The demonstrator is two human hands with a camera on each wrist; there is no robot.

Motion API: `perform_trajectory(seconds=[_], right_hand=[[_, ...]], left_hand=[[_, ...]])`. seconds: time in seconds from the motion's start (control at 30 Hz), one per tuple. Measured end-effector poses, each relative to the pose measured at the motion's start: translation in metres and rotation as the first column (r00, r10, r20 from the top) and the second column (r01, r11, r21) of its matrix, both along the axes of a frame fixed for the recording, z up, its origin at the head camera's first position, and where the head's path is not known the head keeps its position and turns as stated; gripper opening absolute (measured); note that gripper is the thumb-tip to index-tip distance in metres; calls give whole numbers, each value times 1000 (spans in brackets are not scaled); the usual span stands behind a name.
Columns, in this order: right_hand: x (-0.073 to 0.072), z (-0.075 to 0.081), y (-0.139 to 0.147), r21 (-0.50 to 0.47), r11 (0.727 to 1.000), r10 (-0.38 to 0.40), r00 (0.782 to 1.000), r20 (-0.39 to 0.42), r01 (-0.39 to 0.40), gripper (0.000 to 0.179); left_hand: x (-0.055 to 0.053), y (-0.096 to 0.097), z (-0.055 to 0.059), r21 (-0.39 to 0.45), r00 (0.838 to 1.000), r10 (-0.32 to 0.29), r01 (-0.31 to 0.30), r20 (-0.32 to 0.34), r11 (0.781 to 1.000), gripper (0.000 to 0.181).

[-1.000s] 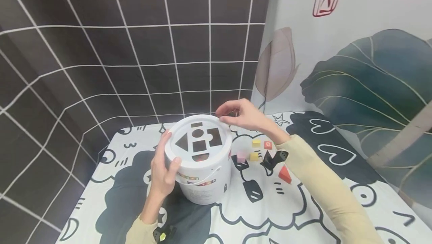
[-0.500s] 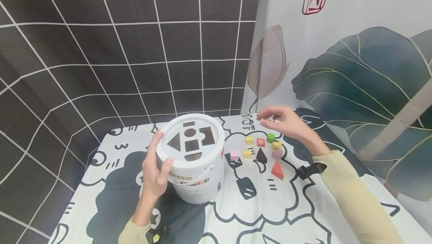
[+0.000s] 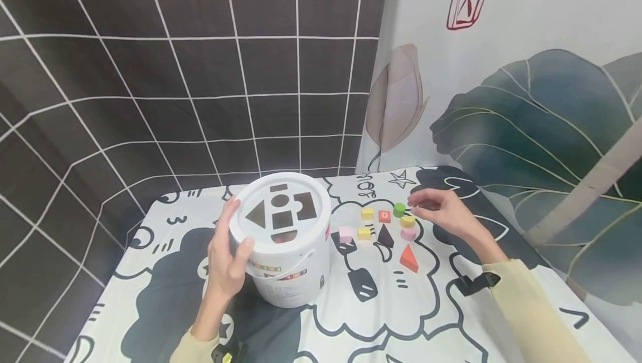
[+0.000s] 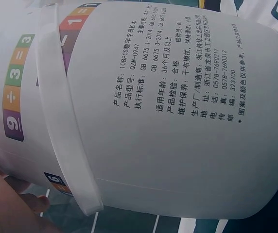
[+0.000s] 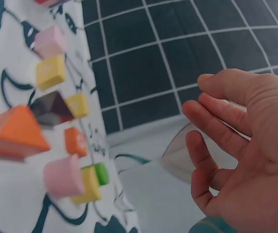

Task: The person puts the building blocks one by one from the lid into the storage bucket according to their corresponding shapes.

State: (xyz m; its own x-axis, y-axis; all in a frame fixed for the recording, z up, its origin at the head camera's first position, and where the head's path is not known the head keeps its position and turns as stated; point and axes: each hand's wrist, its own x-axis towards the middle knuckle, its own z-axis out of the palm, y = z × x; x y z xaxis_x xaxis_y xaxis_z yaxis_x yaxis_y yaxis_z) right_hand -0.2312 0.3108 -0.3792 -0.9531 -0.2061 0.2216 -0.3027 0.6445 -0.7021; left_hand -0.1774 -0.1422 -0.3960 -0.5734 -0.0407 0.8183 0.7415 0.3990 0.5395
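A white bucket point(image 3: 301, 274) stands on the cloth, its lid point(image 3: 251, 236) cut with several shaped holes. My left hand point(image 3: 227, 257) grips the bucket at its left rim, thumb at the front and fingers along the far side. In the left wrist view the bucket's printed wall point(image 4: 168, 160) and handle point(image 4: 76, 141) fill the picture. My right hand point(image 3: 446, 212) hangs beside the green cylinder point(image 3: 399, 209), fingers bent loosely and holding nothing. Near it lie a yellow block point(image 3: 408, 222), a pink cylinder point(image 3: 408, 233) and a red-orange triangular block point(image 3: 408, 259).
Left of these lie a red block point(image 3: 384, 216) with a white mark, a dark triangular block point(image 3: 385, 236), two yellow blocks point(image 3: 363, 234) and a pink block point(image 3: 345, 234). A dark gridded curtain point(image 3: 271, 73) hangs behind the table, with a leaf-printed one point(image 3: 526, 106) to the right.
My right hand has left the bucket's lid, moved right, and come down beside the green cylinder. My left hand stays on the bucket. The view has shifted slightly.
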Motion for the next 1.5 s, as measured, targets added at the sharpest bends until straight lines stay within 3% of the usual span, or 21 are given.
perform_trajectory(seconds=[0.2, 0.43, 0.9, 1.5], right_hand=[[5, -22, 8, 3, 999, -37, 999, 13, 37, 29], [15, -39, 25, 41, 992, -121, 993, 14, 121, 30], [7, -67, 21, 67, 988, -143, 987, 80, 138, 33], [-1, -87, 20, 72, 991, -114, 991, 72, 109, 32]], left_hand=[[0, -1, 0, -3, 1000, -7, 7, 8, 1000, 68], [-8, 9, 2, -42, 999, -26, 27, 23, 999, 68], [-4, 4, -2, -34, 999, 24, -23, 32, 999, 69], [-2, 2, -3, -38, 999, 32, -31, 18, 999, 69]])
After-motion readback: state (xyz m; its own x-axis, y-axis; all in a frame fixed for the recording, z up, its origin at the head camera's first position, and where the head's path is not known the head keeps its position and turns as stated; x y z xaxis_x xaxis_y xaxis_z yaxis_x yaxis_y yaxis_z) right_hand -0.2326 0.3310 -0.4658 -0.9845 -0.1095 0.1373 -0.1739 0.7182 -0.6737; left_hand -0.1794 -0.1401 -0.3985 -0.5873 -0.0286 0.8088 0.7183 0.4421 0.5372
